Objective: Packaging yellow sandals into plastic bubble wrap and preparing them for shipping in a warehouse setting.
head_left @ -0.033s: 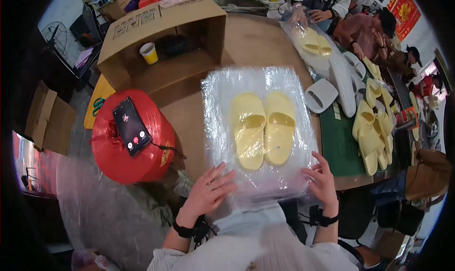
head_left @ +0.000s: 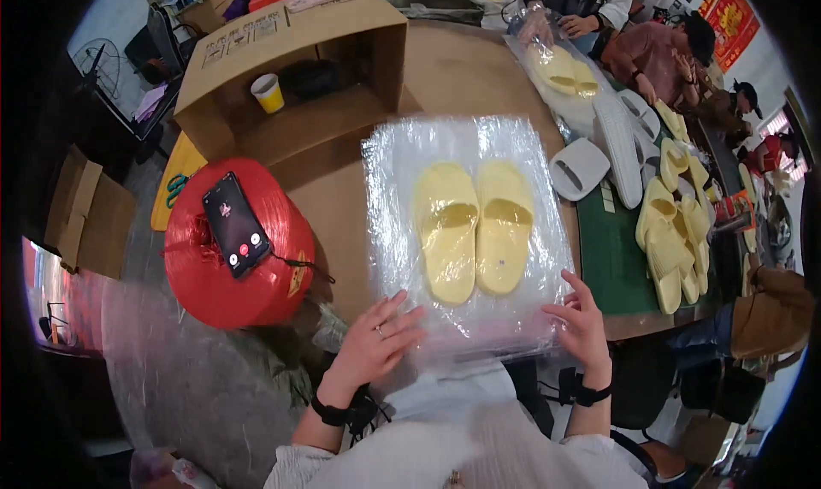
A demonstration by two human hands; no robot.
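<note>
A pair of pale yellow slide sandals [head_left: 449, 262] lies side by side, toes away from me, on a stack of clear plastic bags [head_left: 389, 198]. Whether the pair is inside the top bag or on it is hard to tell. My left hand [head_left: 376, 339], with a ring on one finger, rests at the stack's near left corner, fingers spread. At the near right corner is my right hand [head_left: 583, 326], its thumb and forefinger apart. Both hands touch or hover just over the plastic edge, and neither grips anything that I can see.
An open cardboard box [head_left: 291, 70] holding a yellow-and-white cup [head_left: 268, 94] stands far left. A phone [head_left: 233, 224] lies on a red twine roll [head_left: 192, 275]. To the right are white slides [head_left: 581, 171] and yellow slides [head_left: 671, 258]. A co-worker's hands [head_left: 537, 29] handle bagged slides.
</note>
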